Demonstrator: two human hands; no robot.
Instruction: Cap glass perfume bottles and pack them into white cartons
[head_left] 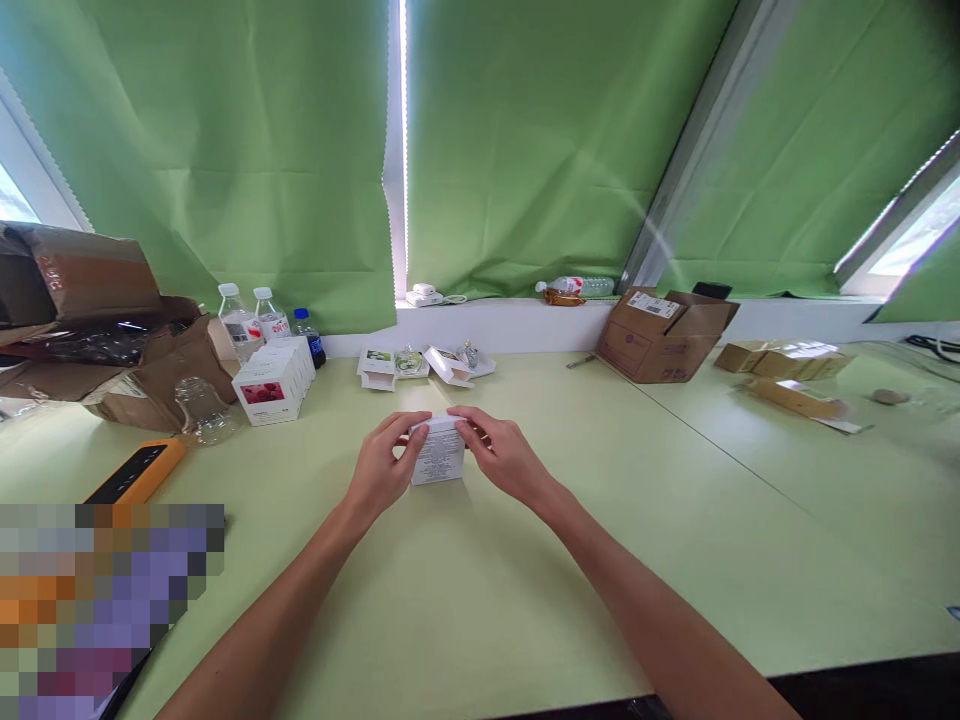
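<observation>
A small white carton (439, 458) with lines of printed text on its near side stands upright on the pale green table, in the middle of the head view. My left hand (386, 455) grips its upper left corner between thumb and fingers. At the upper right corner, my right hand (499, 450) pinches the carton in the same way. The fingertips of both hands meet the top edge, and some fingers are hidden behind the carton.
White cartons (274, 385) stand in a row at left, beside bottles (240, 325) and a crumpled clear plastic container (202, 410). Opened small boxes (379, 368) lie beyond my hands. A cardboard box (660, 335) and yellow cartons (784, 360) sit at right; an orange-edged device (139, 472) lies left.
</observation>
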